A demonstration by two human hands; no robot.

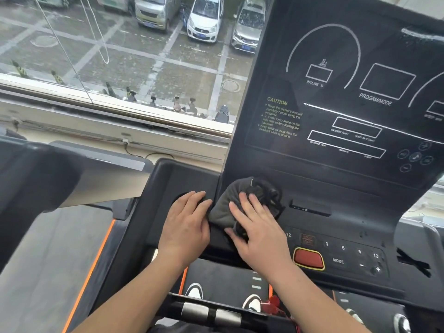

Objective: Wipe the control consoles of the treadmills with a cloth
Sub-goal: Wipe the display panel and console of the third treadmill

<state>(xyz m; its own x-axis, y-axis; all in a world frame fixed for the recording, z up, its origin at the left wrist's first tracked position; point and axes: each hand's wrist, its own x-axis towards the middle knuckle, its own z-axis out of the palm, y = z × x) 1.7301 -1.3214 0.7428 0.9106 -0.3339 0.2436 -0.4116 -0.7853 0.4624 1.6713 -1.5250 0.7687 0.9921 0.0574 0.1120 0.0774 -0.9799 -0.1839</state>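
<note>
Dark grey cloth (223, 207): crumpled, soft matte nap, with a black netted patch at its upper right. It lay on the console (312, 188) ledge, at the foot of the upright display panel (336, 121) and left of the red button (308, 258).
Right grip (259, 227): fingers straight and spread, palm pressed flat on the cloth, pinching nothing.
Left grip (187, 224): fingers straight and close together, lying flat on the side tray (182, 174), just beside the cloth's left edge.
Display panel: black, smooth, semi-gloss. It carried white outlined rectangles and arcs and yellow CAUTION text, and pale smears showed near its top right.
Red button: rounded lozenge with a yellow rim, beside keys marked 3, 6, 9, 12 and MODE.
Side tray: black moulded plastic with a raised rounded rim and a round recess under the fingers.
Handlebar (211, 313): black bar with two brushed-metal pads.
</note>
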